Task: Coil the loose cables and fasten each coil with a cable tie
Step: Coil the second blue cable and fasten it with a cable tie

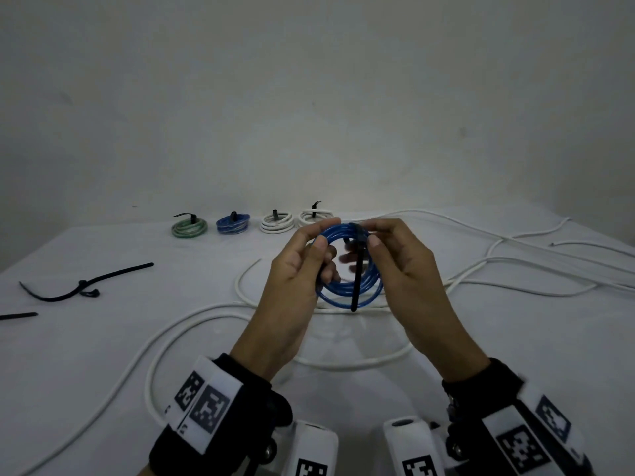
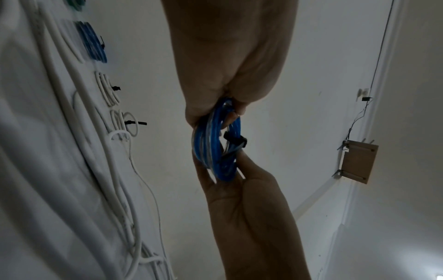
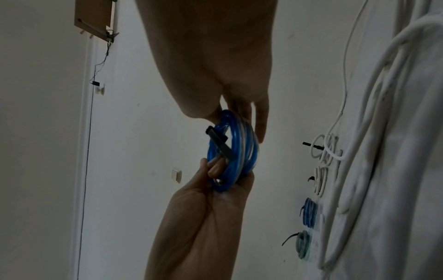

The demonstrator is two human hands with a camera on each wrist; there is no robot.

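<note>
Left hand: the left hand (image 1: 295, 269) holds the left side of the blue coil (image 1: 347, 266) at the centre of the head view, thumb in front, fingers (image 1: 323, 223) curled over the top of the loops.
Right hand: the right hand (image 1: 402, 266) pinches the coil's upper right, by the head of the black cable tie (image 1: 357, 269), between thumb and fingers.
Blue coil: held upright above the surface (image 1: 103, 338), clear of it.
Cable tie: wrapped round the top of the coil, its tail hanging straight down across the loops.
Tied coils: a green coil (image 1: 189, 227), a second blue coil (image 1: 233, 224) and two white coils (image 1: 277, 222) (image 1: 314, 216) lie in a row at the far edge.
Loose white cable: loose white cable (image 1: 165, 341) trails across the surface beneath the hands and off to the right.
Spare ties: spare black ties (image 1: 82, 285) lie at the left of the frame.
</note>
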